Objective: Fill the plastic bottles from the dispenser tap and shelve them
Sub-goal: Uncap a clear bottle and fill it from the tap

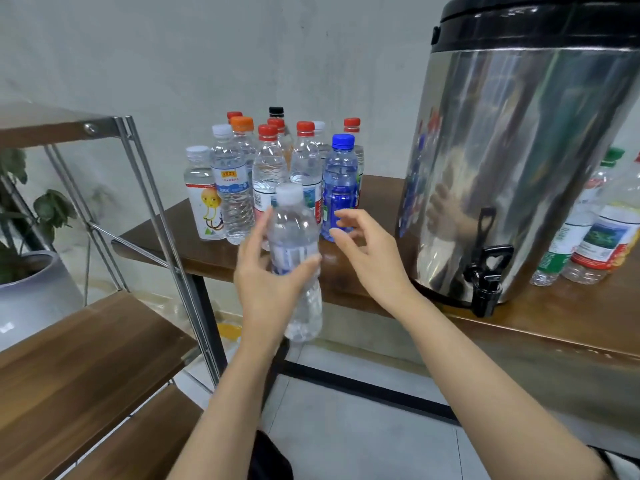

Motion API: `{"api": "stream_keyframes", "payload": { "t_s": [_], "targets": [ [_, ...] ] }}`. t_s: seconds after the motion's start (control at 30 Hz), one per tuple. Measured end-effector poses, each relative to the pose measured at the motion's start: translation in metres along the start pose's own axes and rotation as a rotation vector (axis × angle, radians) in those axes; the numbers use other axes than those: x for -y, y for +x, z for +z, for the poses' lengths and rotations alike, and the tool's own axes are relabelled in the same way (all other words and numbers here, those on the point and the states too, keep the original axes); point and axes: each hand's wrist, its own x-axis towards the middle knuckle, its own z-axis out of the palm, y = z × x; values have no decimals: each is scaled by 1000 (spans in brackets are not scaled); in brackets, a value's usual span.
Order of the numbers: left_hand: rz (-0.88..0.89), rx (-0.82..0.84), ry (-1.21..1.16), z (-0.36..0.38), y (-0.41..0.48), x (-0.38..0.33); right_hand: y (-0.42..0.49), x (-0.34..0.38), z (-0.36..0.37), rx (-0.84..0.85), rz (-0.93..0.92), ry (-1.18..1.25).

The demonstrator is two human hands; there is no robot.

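Left hand (266, 271) has its fingers clamped round the white-capped clear bottle (294, 237), long axis near upright, off the desk's (571, 313) front edge. Right hand (367, 251), fingers apart and empty, hovers at the bottle's 3 o'clock, just beside its cap (289, 194); the shelf (86, 341) lies at 9 o'clock.

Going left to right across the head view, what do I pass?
Plant pot → shelf → left hand holding a bottle → right hand → dispenser → labelled bottles.
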Motion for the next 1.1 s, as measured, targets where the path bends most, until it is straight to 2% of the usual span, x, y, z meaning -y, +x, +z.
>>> {"api": "stream_keyframes", "payload": {
  "t_s": [0.2,0.3,0.47,0.6,0.73,0.9,1.1],
  "targets": [
    [137,-172,200,-17,89,1,24,-40,34,61,97,-250],
    [141,-215,275,-18,106,17,27,-52,42,120,107,-431],
    [135,-239,328,-20,115,40,25,-67,53,165,82,-543],
    [129,-161,438,-16,105,55,23,-74,55,160,68,-567],
    [284,-62,720,-20,71,93,23,-77,54,112,81,-511],
    [292,-24,752,-25,65,110,23,-78,56,102,80,-500],
    [200,-5,757,-26,78,110,22,-76,57,113,67,-550]
  ]
}}
